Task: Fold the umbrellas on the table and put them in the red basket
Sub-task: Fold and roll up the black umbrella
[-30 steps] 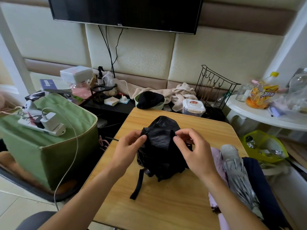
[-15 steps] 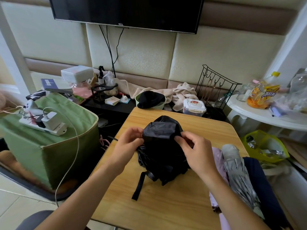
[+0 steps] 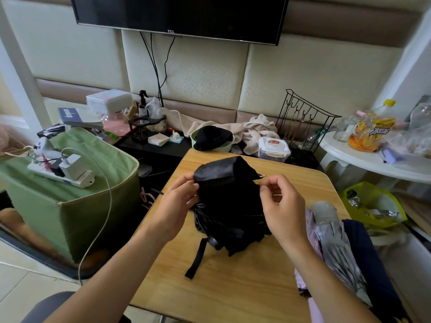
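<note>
A black umbrella (image 3: pixel 229 201) lies collapsed on the wooden table (image 3: pixel 233 287), its strap trailing toward the front. My left hand (image 3: pixel 177 203) pinches the left edge of a raised fabric panel. My right hand (image 3: pixel 281 206) pinches the panel's right edge near a metal rib tip. A grey umbrella (image 3: pixel 335 238) lies at the table's right edge, on a pink umbrella (image 3: pixel 311 231) and beside a dark blue one (image 3: pixel 370 264). No red basket is in view.
A green fabric box (image 3: pixel 77 201) with a power strip (image 3: pixel 63 173) on top stands left of the table. Behind the table are a towel, a wipes tub (image 3: pixel 274 148) and a wire rack (image 3: pixel 303 122). A white round table (image 3: pixel 373 159) and a yellow bag (image 3: pixel 373 206) are at right.
Both hands have spread apart, drawing the black fabric panel wider and flatter across the top of the umbrella. The right hand moved right to the rib tip.
</note>
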